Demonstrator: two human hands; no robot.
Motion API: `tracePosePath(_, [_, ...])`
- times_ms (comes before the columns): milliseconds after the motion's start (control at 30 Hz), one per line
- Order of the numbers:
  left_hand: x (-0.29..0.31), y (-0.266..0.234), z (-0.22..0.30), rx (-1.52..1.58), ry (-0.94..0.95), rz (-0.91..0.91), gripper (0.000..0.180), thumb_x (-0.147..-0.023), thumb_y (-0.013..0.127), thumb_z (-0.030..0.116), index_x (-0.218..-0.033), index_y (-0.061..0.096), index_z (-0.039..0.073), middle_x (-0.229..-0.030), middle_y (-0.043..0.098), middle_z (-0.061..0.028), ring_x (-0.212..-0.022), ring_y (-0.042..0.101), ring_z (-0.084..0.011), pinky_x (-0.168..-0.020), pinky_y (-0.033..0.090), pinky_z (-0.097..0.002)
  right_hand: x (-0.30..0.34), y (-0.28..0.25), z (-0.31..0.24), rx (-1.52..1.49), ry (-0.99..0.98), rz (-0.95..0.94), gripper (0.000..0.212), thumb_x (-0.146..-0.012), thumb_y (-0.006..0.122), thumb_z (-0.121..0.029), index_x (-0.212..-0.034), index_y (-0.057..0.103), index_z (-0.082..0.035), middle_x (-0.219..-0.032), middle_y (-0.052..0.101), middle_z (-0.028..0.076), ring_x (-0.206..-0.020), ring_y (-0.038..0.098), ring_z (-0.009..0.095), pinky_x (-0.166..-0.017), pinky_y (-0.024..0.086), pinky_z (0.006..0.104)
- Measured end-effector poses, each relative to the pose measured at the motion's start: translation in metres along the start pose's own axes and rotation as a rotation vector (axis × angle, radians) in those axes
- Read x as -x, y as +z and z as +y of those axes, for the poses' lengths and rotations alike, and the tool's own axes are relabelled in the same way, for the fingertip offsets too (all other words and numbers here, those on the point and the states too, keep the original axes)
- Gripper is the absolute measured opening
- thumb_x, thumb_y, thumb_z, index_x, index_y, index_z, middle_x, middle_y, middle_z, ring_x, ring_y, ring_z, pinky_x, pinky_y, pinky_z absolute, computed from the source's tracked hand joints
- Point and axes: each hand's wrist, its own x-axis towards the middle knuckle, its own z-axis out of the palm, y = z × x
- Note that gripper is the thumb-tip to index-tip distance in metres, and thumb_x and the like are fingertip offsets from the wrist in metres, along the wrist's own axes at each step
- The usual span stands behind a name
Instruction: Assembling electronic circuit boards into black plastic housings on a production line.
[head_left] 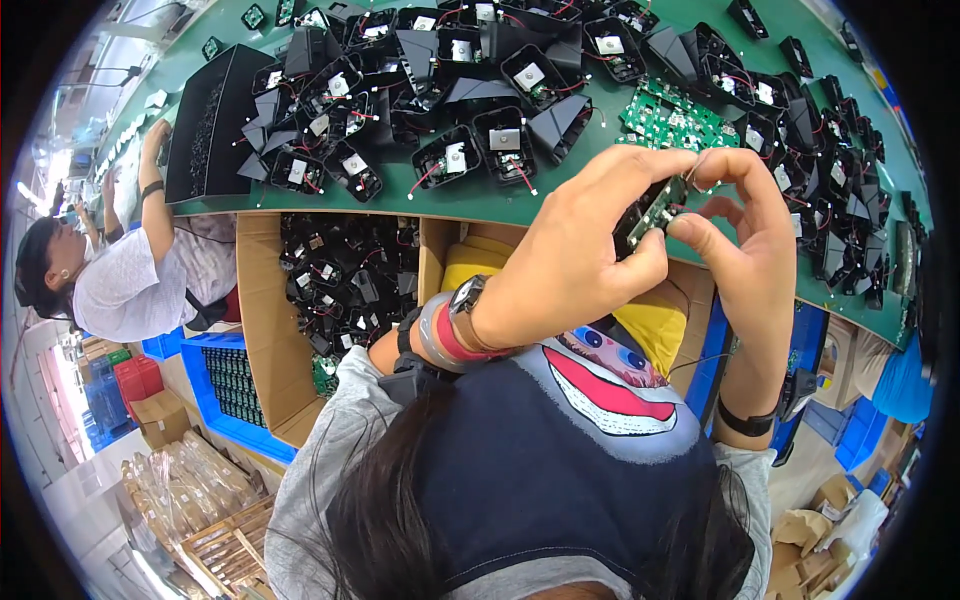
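Note:
Just above the table's near edge, both hands meet around one small unit. My left hand [570,228] is closed on a black plastic housing [629,222], mostly hidden by its fingers. A green circuit board [658,217] sits at the housing's opening, tilted toward me. My right hand [742,225] is closed too, thumb and fingertips pinching the board's edge. Beyond them lies a loose heap of green circuit boards [678,118]. Open black housings [505,145] with red wires and silvery blocks are piled along the table.
A black bin [240,120] of small dark parts stands at the left on the green table [400,192]. Below the edge, a cardboard box [262,330] holds more housings, beside a blue crate [268,443] of boards. A co-worker [130,275] reaches over the table at the far left.

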Motion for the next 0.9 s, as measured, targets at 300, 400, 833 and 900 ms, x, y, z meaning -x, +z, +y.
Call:
tracePosePath(300, [-0.001,0.004,-0.01,0.369,-0.137,-0.072,0.052,-0.078,0.055,0.006,-0.13,0.045,0.002,-0.115,0.056,-0.0079,-0.104,0.052,-0.0134,-0.094,0.04,-0.0272,0.003,-0.002,0.016,-0.335,0.129,-0.041,0.047,-0.08,0.069,-0.02,-0.118,0.049,-0.001,-0.105,0.053,0.004,-0.096,0.05,0.012,-0.081,0.044,0.0236])
tracePosePath(400, [-0.004,0.002,-0.013,0.339,-0.137,-0.083,0.054,-0.081,0.057,0.007,-0.132,0.042,0.002,-0.117,0.054,-0.007,-0.106,0.05,-0.0127,-0.095,0.038,-0.0274,0.01,-0.001,0.016,-0.433,0.169,-0.018,0.048,-0.085,0.065,-0.027,-0.121,0.05,0.001,-0.108,0.054,0.005,-0.096,0.051,0.011,-0.08,0.042,0.0223])
tracePosePath(833, [-0.002,0.01,-0.017,0.259,-0.194,-0.067,0.059,-0.079,0.066,0.007,-0.131,0.037,0.003,-0.118,0.047,-0.0076,-0.109,0.046,-0.0137,-0.095,0.037,-0.0275,0.01,0.013,0.023,-0.507,0.077,0.132,0.018,-0.087,0.062,-0.011,-0.1,0.054,-0.002,-0.09,0.057,0.001,-0.078,0.05,0.005,-0.068,0.04,0.018])
tracePosePath(900, [-0.001,0.01,-0.016,0.279,-0.229,-0.079,0.06,-0.079,0.067,0.007,-0.131,0.037,0.004,-0.119,0.046,-0.0079,-0.109,0.046,-0.0139,-0.095,0.037,-0.0276,0.01,0.015,0.023,-0.558,0.112,0.132,0.016,-0.087,0.062,-0.011,-0.099,0.053,-0.003,-0.086,0.057,0.0,-0.073,0.05,0.004,-0.065,0.039,0.0168])
